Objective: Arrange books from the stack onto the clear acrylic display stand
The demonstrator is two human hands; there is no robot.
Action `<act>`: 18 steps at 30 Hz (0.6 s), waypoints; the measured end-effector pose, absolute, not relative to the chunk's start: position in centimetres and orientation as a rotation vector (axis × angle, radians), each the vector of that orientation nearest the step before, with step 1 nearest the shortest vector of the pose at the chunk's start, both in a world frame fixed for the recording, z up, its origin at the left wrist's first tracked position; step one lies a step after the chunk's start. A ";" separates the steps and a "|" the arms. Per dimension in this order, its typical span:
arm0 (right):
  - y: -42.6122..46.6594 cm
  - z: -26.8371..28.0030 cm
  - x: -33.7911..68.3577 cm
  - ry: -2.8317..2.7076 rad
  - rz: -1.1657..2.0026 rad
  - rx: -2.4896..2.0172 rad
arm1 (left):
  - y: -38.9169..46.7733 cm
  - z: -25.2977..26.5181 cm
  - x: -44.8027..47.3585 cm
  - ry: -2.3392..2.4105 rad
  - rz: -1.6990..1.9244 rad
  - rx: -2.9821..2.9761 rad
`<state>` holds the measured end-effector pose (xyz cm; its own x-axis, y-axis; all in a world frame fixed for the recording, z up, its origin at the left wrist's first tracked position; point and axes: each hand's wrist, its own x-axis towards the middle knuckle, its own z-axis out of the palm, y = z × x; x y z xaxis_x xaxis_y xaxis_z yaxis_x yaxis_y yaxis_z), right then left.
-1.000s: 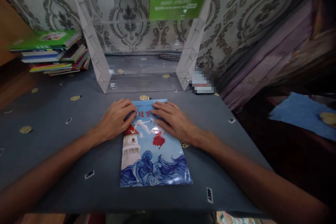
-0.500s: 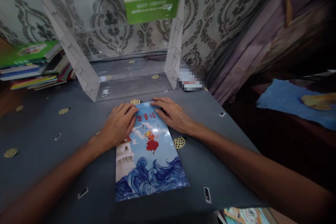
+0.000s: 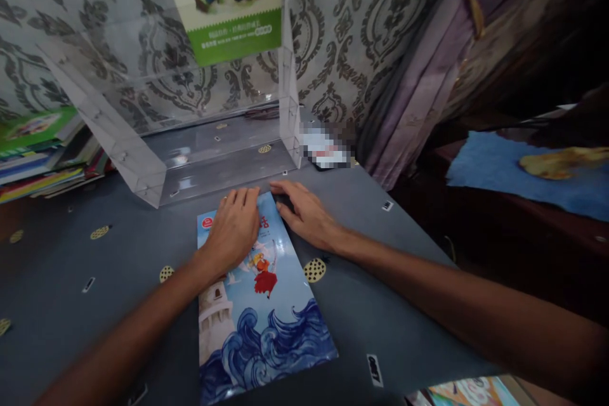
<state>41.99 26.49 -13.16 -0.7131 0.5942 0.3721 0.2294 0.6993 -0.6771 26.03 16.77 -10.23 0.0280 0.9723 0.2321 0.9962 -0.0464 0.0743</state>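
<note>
A blue picture book [image 3: 280, 336] lies face up on the dark patterned tablecloth, its cover showing waves, a white tower and a figure in red. My left hand [image 3: 233, 228] rests flat across the upper part of the cover, fingers stretched toward the top edge and hiding most of the red title. At the top right corner is my right hand [image 3: 304, 212], its fingers extended along the book's side edge, the thumb apart from the forefinger. Just beyond the book stands a clear acrylic rack [image 3: 114, 139] holding a book with a green band [image 3: 233, 44].
A stack of books [image 3: 42, 158] sits at the left behind the rack's side. Right of the rack lies a blurred-out flat item [image 3: 326, 147]. A purple curtain [image 3: 413, 101] hangs past the table's right edge. Farther right is a blue cloth [image 3: 485, 165]; another book [image 3: 476, 391] shows below.
My left hand has slid from the book's left edge onto the cover, over the title. The right hand stays near the top right corner. The view has shifted, showing more of the green-banded book.
</note>
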 end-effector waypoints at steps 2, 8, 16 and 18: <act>26.5 -13.1 42.1 -2.302 0.851 -0.619 | 17.2 -10.4 26.1 -2.098 -0.339 -2.148; 26.2 -12.8 42.4 -2.303 0.895 -0.597 | 18.2 -10.9 25.0 -2.151 -0.572 -2.155; 25.8 -12.4 42.6 -2.375 0.888 -0.624 | 18.4 -10.5 24.1 -2.171 -0.754 -2.260; 25.8 -12.5 42.6 -2.383 0.889 -0.614 | 18.3 -10.4 24.2 -2.139 -0.692 -2.280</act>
